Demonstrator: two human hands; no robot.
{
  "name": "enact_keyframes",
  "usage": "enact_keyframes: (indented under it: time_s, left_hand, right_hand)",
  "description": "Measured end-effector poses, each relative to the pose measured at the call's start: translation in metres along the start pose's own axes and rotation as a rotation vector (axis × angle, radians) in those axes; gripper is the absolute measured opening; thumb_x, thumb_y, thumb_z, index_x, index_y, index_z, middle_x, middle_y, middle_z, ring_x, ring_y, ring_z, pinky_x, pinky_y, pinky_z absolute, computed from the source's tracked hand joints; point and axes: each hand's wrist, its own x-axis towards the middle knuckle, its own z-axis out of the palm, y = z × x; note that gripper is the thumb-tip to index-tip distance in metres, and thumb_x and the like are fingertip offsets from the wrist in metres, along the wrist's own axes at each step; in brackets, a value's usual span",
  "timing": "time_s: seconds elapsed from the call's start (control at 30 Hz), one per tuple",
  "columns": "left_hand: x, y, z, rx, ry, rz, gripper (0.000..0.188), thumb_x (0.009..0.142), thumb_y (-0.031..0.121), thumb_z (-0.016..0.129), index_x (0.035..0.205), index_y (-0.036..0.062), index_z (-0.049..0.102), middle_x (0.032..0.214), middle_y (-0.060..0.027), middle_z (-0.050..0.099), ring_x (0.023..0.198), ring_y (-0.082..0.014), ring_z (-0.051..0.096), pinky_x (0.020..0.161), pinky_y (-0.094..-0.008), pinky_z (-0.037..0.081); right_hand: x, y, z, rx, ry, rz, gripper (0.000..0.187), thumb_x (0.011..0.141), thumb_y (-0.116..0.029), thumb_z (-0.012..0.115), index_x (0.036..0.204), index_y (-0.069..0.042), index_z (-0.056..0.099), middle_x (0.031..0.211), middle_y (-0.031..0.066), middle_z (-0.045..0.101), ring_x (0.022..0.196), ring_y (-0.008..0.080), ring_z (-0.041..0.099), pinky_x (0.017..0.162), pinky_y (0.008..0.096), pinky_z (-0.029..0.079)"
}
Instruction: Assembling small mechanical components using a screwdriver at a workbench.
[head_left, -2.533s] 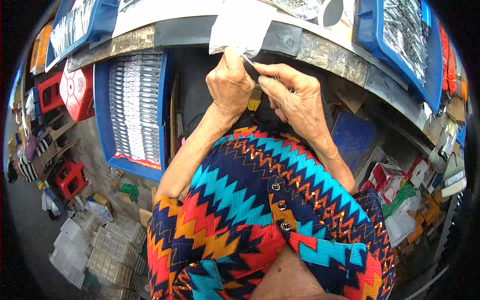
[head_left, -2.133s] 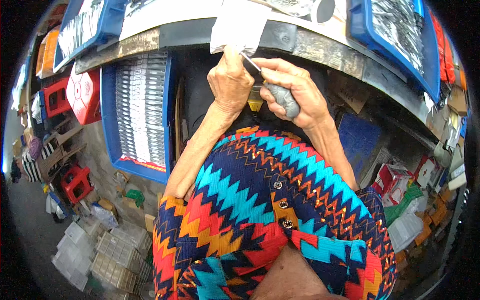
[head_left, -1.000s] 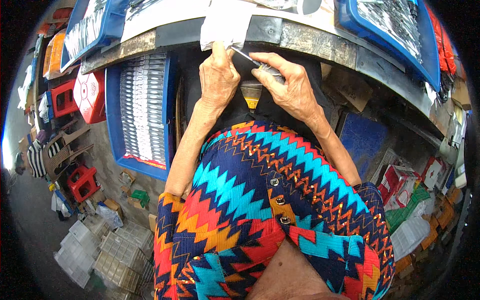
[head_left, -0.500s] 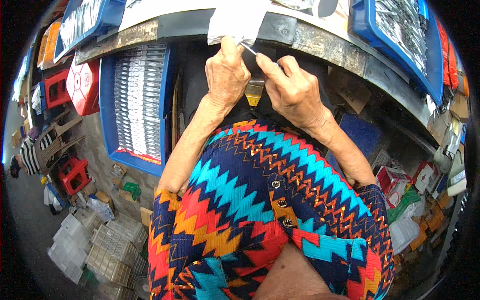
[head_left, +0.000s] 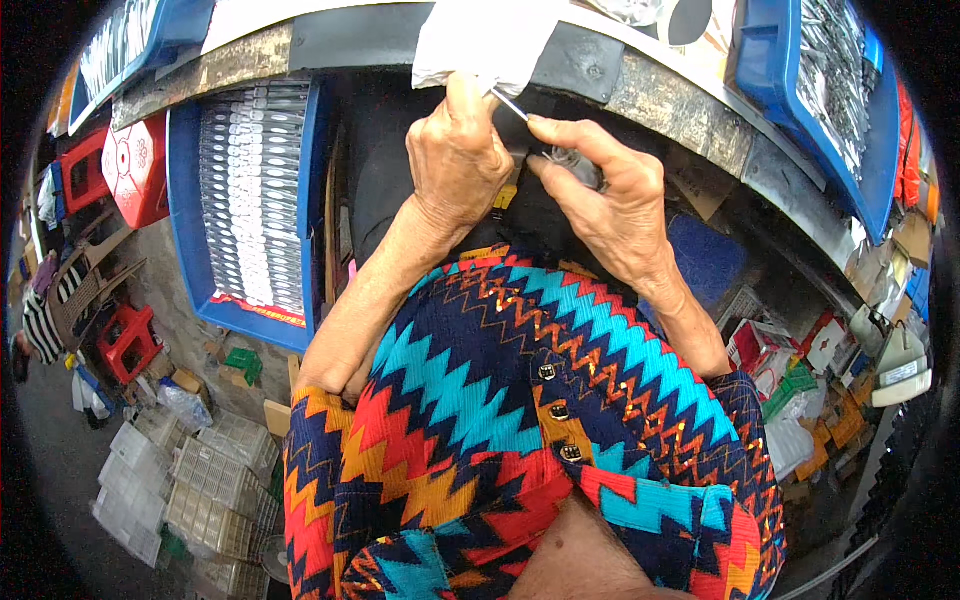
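A white cloth (head_left: pixel 485 45) hangs over the table's edge, and my left hand (head_left: pixel 458 150) pinches its lower edge with the fingers closed. From there a thin metal handle (head_left: pixel 510 104) runs toward my right hand (head_left: pixel 615 190), which is closed on the piece. A rounded, shiny grey part (head_left: pixel 577 166) shows between the right thumb and fingers, like the bowl of a spoon, a little blurred. The handle's far end is hidden at the cloth and my left fingers.
Left of my arms, a blue tray (head_left: pixel 190 215) holds rows of spoons (head_left: pixel 255 190). Blue bins of loose cutlery stand at the table's left (head_left: pixel 165 40) and right (head_left: pixel 775 80). The table edge (head_left: pixel 360 38) curves ahead. Red stools (head_left: pixel 130 340) and plastic crates (head_left: pixel 225 475) lie left.
My right hand has turned and shifted slightly right and down, so the grey rounded part now shows. My left hand stays at the cloth. The whole view has shifted a little.
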Motion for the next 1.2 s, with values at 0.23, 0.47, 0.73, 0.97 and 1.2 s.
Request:
enact_keyframes:
  time_s: [0.23,0.47,0.73,0.97,1.2]
  left_hand:
    - [-0.001,0.002,0.000,-0.074,-0.014,-0.074,0.012,0.074,-0.004,0.051,0.080,-0.0014,0.040,0.058,-0.0213,0.051,0.058,-0.0397,0.056,0.044,-0.0415,0.042]
    - [-0.002,0.000,0.002,0.009,0.014,-0.004,0.013,0.072,-0.001,0.054,0.077,-0.0017,0.042,0.057,-0.0172,0.053,0.054,-0.0326,0.058,0.044,-0.0360,0.046]
    - [-0.002,-0.008,0.001,-0.034,-0.035,-0.059,0.013,0.077,0.003,0.052,0.086,-0.0011,0.043,0.065,-0.0215,0.056,0.060,-0.0380,0.057,0.049,-0.0430,0.046]
    - [-0.011,-0.004,-0.016,-0.216,-0.082,-0.143,0.016,0.086,0.007,0.047,0.100,0.0005,0.043,0.067,-0.0228,0.054,0.062,-0.0395,0.056,0.047,-0.0395,0.040]
    - [-0.025,-0.018,-0.048,-0.709,-0.228,-0.512,0.017,0.091,0.019,0.044,0.098,0.0036,0.046,0.059,-0.0015,0.045,0.047,-0.0089,0.040,0.043,-0.0236,0.035]
  right_hand:
    - [0.007,-0.012,-0.010,0.514,-0.107,0.483,0.025,0.072,-0.004,0.066,0.096,0.000,0.060,0.071,-0.0017,0.057,0.059,0.0017,0.046,0.049,0.0176,0.037]
    - [0.010,-0.003,-0.015,0.839,-0.202,0.691,0.032,0.069,-0.006,0.067,0.099,0.001,0.056,0.063,0.0054,0.059,0.042,0.0044,0.045,0.034,0.0176,0.030]
    - [0.001,0.007,0.001,0.578,-0.228,0.441,0.026,0.073,-0.016,0.065,0.092,0.001,0.058,0.063,0.0041,0.056,0.044,0.0055,0.045,0.036,0.0200,0.034]
    - [-0.027,0.017,0.010,0.327,-0.189,0.303,0.027,0.074,-0.017,0.065,0.094,-0.001,0.060,0.074,0.0029,0.058,0.067,0.0074,0.050,0.059,0.0225,0.042]
    - [-0.026,0.024,0.021,0.424,-0.314,0.434,0.022,0.077,-0.018,0.064,0.093,-0.004,0.059,0.068,-0.0011,0.053,0.058,0.0042,0.047,0.050,0.0198,0.038]
